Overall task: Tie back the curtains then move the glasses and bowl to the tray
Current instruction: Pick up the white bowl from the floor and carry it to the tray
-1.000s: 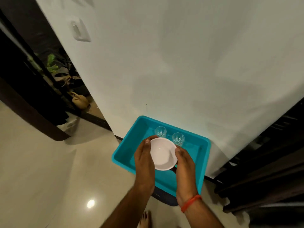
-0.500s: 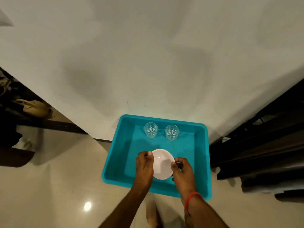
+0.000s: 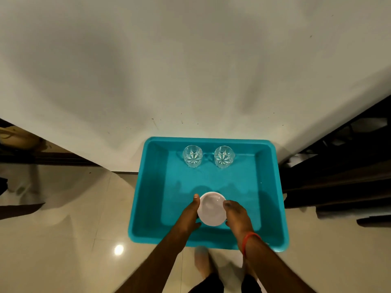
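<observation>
Left hand (image 3: 191, 212) and right hand (image 3: 236, 214) both grip the white bowl (image 3: 211, 209) by its opposite sides, fingers wrapped on the rim. Bowl sits low inside the teal tray (image 3: 148, 208), near its close wall; can't tell if it touches the tray bottom. Two clear glasses stand upright beyond the hands at the tray's far wall: left glass (image 3: 192, 155), right glass (image 3: 224, 156), side by side, apart. Orange band (image 3: 248, 240) on right wrist. Tray on tiled floor (image 3: 63, 240) against white wall (image 3: 190, 60).
</observation>
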